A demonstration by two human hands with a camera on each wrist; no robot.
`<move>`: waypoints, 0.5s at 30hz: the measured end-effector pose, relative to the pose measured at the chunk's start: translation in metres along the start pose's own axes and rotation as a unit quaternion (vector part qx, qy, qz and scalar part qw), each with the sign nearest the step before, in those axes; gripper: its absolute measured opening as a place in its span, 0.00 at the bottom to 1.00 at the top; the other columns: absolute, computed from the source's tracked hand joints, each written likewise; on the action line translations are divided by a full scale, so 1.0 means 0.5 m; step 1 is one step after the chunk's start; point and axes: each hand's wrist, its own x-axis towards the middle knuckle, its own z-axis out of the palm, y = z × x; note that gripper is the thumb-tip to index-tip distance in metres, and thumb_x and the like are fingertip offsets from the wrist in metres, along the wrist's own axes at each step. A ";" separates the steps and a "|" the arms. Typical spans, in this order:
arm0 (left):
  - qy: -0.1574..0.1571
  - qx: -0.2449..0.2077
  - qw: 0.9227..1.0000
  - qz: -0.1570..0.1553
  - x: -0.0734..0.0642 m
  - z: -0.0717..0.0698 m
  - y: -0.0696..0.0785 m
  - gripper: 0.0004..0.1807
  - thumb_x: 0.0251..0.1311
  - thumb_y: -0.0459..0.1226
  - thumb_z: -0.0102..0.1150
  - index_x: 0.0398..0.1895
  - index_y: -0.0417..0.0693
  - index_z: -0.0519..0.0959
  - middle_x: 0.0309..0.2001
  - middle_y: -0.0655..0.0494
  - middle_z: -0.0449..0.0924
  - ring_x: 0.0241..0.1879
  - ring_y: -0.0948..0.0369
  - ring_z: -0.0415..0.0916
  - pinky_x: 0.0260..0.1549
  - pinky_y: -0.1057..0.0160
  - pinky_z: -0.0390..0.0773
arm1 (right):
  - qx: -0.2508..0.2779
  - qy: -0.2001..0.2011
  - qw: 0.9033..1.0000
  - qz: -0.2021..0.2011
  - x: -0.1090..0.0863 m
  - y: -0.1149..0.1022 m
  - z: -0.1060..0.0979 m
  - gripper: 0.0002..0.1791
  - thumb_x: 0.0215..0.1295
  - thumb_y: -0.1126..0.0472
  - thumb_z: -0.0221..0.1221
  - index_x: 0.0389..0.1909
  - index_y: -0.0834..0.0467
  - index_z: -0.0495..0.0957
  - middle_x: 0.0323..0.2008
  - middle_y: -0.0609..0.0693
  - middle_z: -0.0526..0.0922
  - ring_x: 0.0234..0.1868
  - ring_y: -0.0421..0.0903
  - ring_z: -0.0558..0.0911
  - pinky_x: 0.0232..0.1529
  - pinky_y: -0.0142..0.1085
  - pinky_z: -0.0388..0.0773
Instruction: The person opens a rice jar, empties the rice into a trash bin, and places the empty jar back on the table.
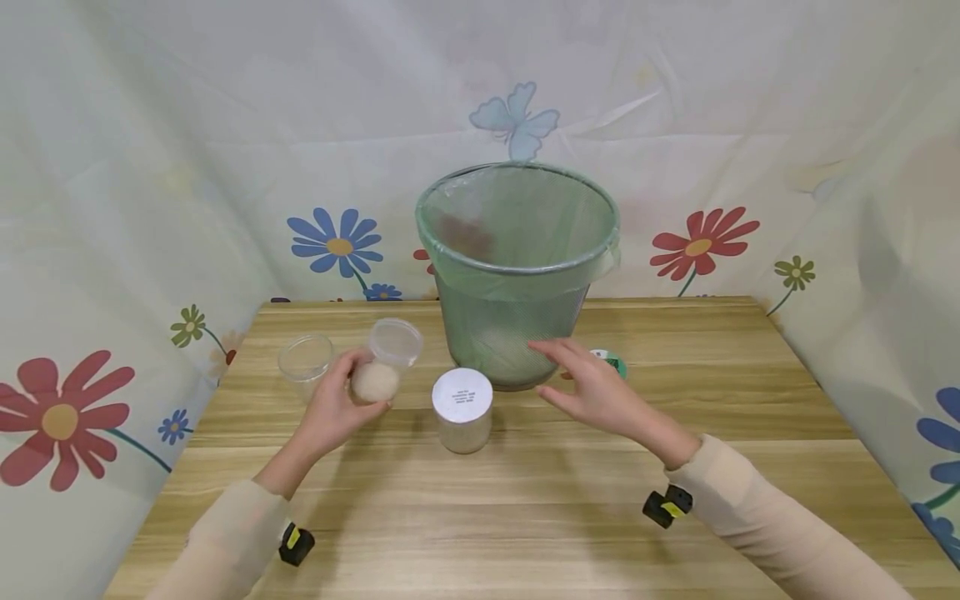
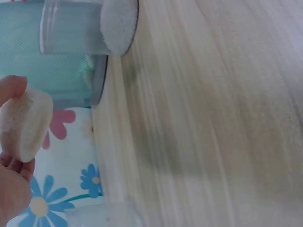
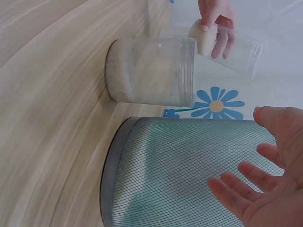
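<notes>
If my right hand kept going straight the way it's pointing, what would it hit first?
Probably the side of the mesh bin, ahead of your right hand; the exact gap is unclear.

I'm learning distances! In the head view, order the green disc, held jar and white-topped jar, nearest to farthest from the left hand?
1. Held jar: in the left hand.
2. White-topped jar: to that hand's right.
3. Green disc: farther right, partly behind the right hand.
</notes>
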 end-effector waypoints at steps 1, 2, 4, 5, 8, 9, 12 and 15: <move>-0.001 0.003 1.000 0.004 0.000 -0.001 0.006 0.39 0.38 0.34 0.73 0.58 0.44 0.65 0.54 0.46 0.68 0.52 0.51 0.67 0.50 0.48 0.70 | 0.003 -0.001 1.000 0.002 0.001 -0.002 -0.001 0.32 0.54 0.59 0.64 0.61 0.57 0.67 0.54 0.54 0.74 0.48 0.46 0.77 0.40 0.35 0.79; -0.002 0.007 1.000 0.010 0.001 -0.003 0.011 0.40 0.37 0.33 0.74 0.58 0.44 0.65 0.55 0.46 0.68 0.52 0.51 0.67 0.50 0.47 0.70 | 0.006 -0.003 1.000 0.004 0.003 -0.003 -0.001 0.33 0.54 0.59 0.64 0.62 0.57 0.66 0.54 0.54 0.73 0.48 0.46 0.77 0.40 0.35 0.79; -0.003 0.019 1.000 0.020 0.001 -0.004 0.023 0.41 0.37 0.34 0.74 0.59 0.45 0.66 0.55 0.46 0.68 0.53 0.50 0.67 0.51 0.47 0.70 | 0.014 -0.009 1.000 0.013 0.006 -0.006 -0.002 0.34 0.55 0.58 0.64 0.63 0.56 0.64 0.54 0.55 0.73 0.48 0.46 0.76 0.40 0.35 0.79; -0.003 0.025 0.999 0.026 0.001 -0.004 0.028 0.41 0.36 0.33 0.74 0.59 0.45 0.65 0.56 0.46 0.68 0.54 0.50 0.67 0.51 0.46 0.71 | 0.018 -0.013 1.000 0.016 0.007 -0.008 -0.003 0.35 0.55 0.58 0.64 0.64 0.55 0.63 0.55 0.55 0.72 0.49 0.46 0.76 0.40 0.34 0.79; 0.000 0.040 0.998 0.045 0.003 -0.003 0.043 0.46 0.35 0.32 0.75 0.63 0.44 0.63 0.57 0.45 0.68 0.55 0.49 0.68 0.51 0.46 0.71 | 0.038 -0.024 0.999 0.029 0.010 -0.013 -0.005 0.37 0.55 0.57 0.64 0.66 0.55 0.61 0.56 0.57 0.71 0.51 0.48 0.75 0.39 0.31 0.79; 0.000 0.041 0.998 0.048 0.002 -0.002 0.048 0.47 0.35 0.32 0.75 0.63 0.44 0.62 0.57 0.45 0.69 0.55 0.50 0.68 0.52 0.47 0.71 | 0.046 -0.028 0.998 0.033 0.011 -0.015 -0.006 0.38 0.55 0.57 0.64 0.66 0.55 0.60 0.56 0.58 0.70 0.51 0.48 0.75 0.38 0.30 0.79; -0.007 0.033 0.998 0.055 0.003 0.002 0.064 0.47 0.34 0.31 0.75 0.63 0.42 0.61 0.57 0.45 0.70 0.55 0.51 0.68 0.53 0.48 0.71 | 0.066 -0.038 0.996 0.045 0.015 -0.021 -0.008 0.40 0.55 0.56 0.64 0.67 0.55 0.57 0.56 0.58 0.69 0.52 0.48 0.76 0.37 0.28 0.79; -0.015 0.028 0.998 0.055 0.002 0.006 0.083 0.45 0.35 0.31 0.75 0.60 0.42 0.62 0.55 0.46 0.70 0.54 0.52 0.69 0.53 0.49 0.71 | 0.081 -0.046 0.994 0.054 0.020 -0.025 -0.009 0.41 0.55 0.56 0.64 0.68 0.56 0.56 0.56 0.59 0.68 0.52 0.49 0.76 0.36 0.28 0.80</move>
